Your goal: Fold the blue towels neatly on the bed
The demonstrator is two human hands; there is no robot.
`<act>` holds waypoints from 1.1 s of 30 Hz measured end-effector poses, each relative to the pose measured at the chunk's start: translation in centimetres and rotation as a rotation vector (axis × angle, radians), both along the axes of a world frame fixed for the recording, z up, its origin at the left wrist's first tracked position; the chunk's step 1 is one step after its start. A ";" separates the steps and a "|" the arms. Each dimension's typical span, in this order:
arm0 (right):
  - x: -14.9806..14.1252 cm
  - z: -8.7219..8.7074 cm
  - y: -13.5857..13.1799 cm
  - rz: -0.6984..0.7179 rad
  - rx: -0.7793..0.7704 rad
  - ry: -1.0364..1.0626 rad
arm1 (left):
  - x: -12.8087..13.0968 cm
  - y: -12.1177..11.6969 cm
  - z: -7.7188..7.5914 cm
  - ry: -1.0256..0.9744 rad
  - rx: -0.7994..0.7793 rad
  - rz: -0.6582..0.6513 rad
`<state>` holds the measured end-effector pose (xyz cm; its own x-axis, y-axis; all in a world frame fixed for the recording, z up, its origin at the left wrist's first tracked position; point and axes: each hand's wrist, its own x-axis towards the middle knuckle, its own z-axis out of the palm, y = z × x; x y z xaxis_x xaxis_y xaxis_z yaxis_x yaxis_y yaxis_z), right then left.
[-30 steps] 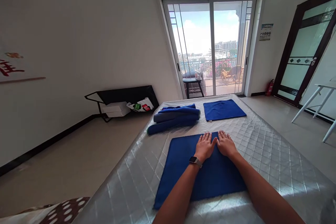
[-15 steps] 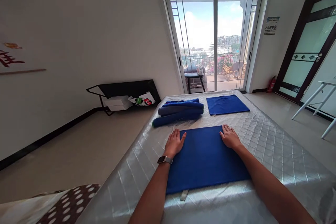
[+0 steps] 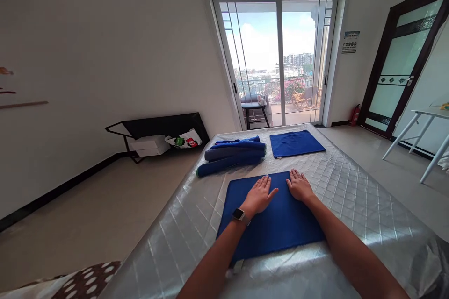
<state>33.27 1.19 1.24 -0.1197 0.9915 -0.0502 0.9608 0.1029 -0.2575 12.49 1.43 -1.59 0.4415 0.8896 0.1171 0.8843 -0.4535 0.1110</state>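
Note:
A blue cloth (image 3: 277, 224) lies flat on the plastic-covered mattress (image 3: 168, 243) in front of me. My left hand (image 3: 258, 195) rests open on its upper middle, fingers together and thumb stretched out, a watch on the wrist. Near the cloth's far right corner, my right hand (image 3: 299, 186) presses down flat with the fingers extended. Beyond the left hand sits a pile of rolled blue cloths (image 3: 233, 155). A second blue cloth (image 3: 297, 143) is spread flat farther back on the right.
A black-framed rack (image 3: 161, 126) holding white boxes (image 3: 149, 145) and a printed bag (image 3: 184, 140) stands by the left wall. Glass sliding doors (image 3: 279, 56) are beyond the mattress. A white table (image 3: 435, 111) stands at right; polka-dotted fabric (image 3: 89, 282) shows at lower left.
My left hand has moved from the cloth's left edge inward to the right. The right hand stays near the far right corner. The camera view has shifted slightly.

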 end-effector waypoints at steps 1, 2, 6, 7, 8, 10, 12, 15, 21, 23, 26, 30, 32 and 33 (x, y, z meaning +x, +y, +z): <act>0.1 0.0 0.0 0.003 0.004 -0.001 | 1.9 0.0 -0.2 -0.003 -0.023 -0.046; 0.1 -0.1 0.0 0.006 0.007 -0.005 | 3.7 0.0 -0.3 -0.006 -0.036 -0.086; 0.3 -0.3 0.1 0.028 0.008 -0.014 | 7.4 0.3 -0.7 -0.015 -0.031 -0.083; 0.4 -0.3 0.1 0.028 0.009 -0.012 | 7.3 0.5 -0.8 -0.019 -0.034 -0.055; 0.3 -0.3 0.1 0.025 0.009 -0.009 | 6.7 0.6 -0.9 -0.027 -0.040 -0.026; 0.3 -0.4 0.2 0.014 0.003 -0.002 | 4.3 0.8 -1.1 -0.042 -0.051 0.025; 0.2 -0.4 0.3 0.007 -0.013 0.005 | 0.8 0.8 -1.2 -0.039 -0.055 0.093; 0.2 -0.5 0.4 0.010 -0.028 0.016 | -5.2 0.6 -1.2 0.000 -0.060 0.259; 0.3 -0.6 0.3 0.004 0.000 -0.010 | -11.5 -0.3 -1.3 -0.009 -0.073 0.403; 0.3 -0.5 0.2 0.005 0.004 -0.028 | -11.5 -0.3 -1.4 -0.027 -0.071 0.400; 0.1 0.0 -0.1 0.000 0.011 -0.049 | -11.0 -0.3 -1.6 -0.047 -0.055 0.410; -0.1 0.8 -0.7 -0.008 0.024 -0.095 | -10.7 -0.3 -1.3 -0.036 -0.056 0.415; 0.0 1.1 -1.2 0.000 0.018 -0.111 | -10.7 -0.4 -1.1 -0.026 -0.073 0.407; 0.0 1.1 -1.5 0.005 0.013 -0.109 | -10.7 -0.4 -1.0 -0.025 -0.082 0.402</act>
<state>33.31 -0.34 2.35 -0.1188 0.9916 -0.0506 0.9825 0.1100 -0.1501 1.76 1.04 -2.62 0.0552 0.9975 0.0448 0.9858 -0.0616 0.1562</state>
